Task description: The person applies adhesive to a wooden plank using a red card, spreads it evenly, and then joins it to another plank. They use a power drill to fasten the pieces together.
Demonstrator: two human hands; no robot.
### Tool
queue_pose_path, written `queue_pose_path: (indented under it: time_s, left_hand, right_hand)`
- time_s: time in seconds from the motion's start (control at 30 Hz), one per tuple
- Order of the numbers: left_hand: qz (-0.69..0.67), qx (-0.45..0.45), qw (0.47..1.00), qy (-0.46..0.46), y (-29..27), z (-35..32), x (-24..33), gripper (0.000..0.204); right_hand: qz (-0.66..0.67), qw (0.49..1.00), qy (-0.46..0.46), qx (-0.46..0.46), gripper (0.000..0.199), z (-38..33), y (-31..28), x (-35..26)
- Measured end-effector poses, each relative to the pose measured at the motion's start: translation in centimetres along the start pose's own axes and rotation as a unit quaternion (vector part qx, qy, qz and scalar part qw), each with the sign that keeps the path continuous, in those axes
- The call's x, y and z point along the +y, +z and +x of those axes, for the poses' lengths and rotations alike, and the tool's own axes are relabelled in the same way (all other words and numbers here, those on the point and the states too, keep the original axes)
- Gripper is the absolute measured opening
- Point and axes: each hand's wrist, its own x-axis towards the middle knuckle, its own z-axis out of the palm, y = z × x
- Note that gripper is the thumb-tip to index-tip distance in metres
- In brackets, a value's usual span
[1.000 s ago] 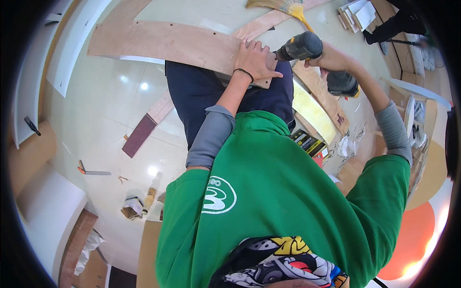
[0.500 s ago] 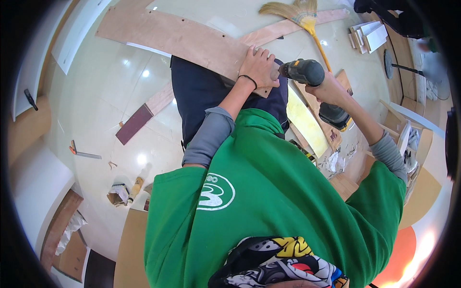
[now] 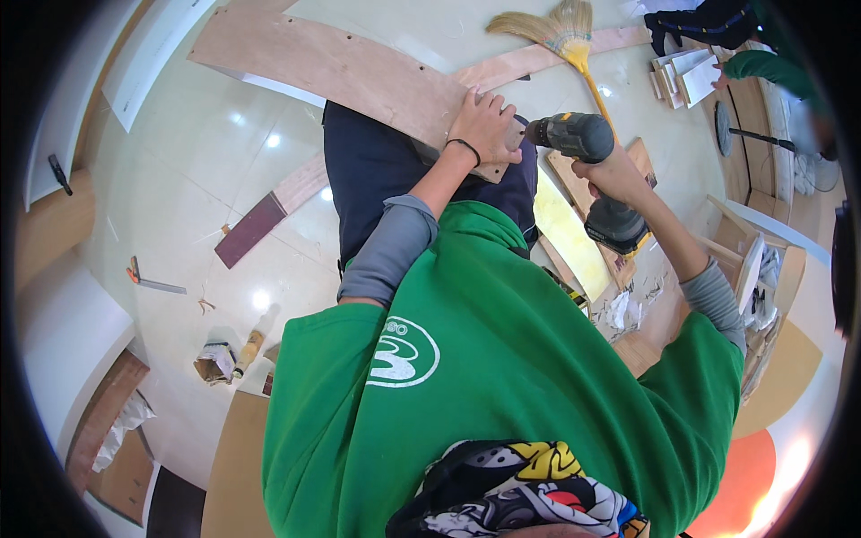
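A long brown wooden board [image 3: 332, 65] with small holes along its far edge lies across my lap, slanting from far left down to my knees. My left hand [image 3: 482, 128] grips its near right end, fingers over the top and thumb along the end. In my right hand [image 3: 613, 172] is a black cordless drill [image 3: 574, 135], held by its handle. The drill's chuck points left at the board's end, close to my left fingers. A small gap shows between them. Whether a bit sits in the chuck is too small to tell.
A straw broom [image 3: 574, 54] with a yellow handle lies beyond the drill. Planks [image 3: 574, 229] and scraps lie on the floor to my right. At far right, a co-worker's hand [image 3: 720, 77] is by stacked white boards [image 3: 686, 75]. A clamp [image 3: 154, 280] lies left.
The drill has moved slightly right, widening the gap from the board's end. My left hand stays on the board. A co-worker's arm and leg have come further into view at upper right.
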Motion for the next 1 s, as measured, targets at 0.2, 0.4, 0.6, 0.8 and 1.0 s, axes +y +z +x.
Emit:
queue_pose_path:
  time_s: [0.2, 0.4, 0.6, 0.8, 1.0]
  left_hand:
    - [-0.051, 0.015, 0.998, 0.019, 1.2, 0.1, 0.4, 0.069]
    - [-0.120, 0.026, 0.992, 0.033, 1.8, 0.2, 0.1, 0.048]
    - [-0.163, 0.031, 0.986, 0.027, 2.2, 0.1, -0.1, 0.036]
    - [-0.166, 0.060, 0.984, 0.026, 2.2, 0.3, 0.0, 0.030]
    - [-0.180, 0.048, 0.982, 0.042, 2.1, 0.3, -0.3, 0.030]
  right_hand:
    - [0.015, 1.000, 0.000, 0.000, 0.026, -0.1, -0.3, -0.4]
    - [0.028, 1.000, -0.007, -0.010, 0.023, -0.5, -0.4, -0.5]
    - [0.055, 0.998, -0.021, -0.005, 0.021, -1.2, -0.4, -0.8]
    - [0.049, 0.998, -0.037, 0.006, 0.021, -1.5, -0.5, -0.8]
    - [0.056, 0.997, -0.044, 0.018, 0.017, -2.2, -0.3, -2.0]
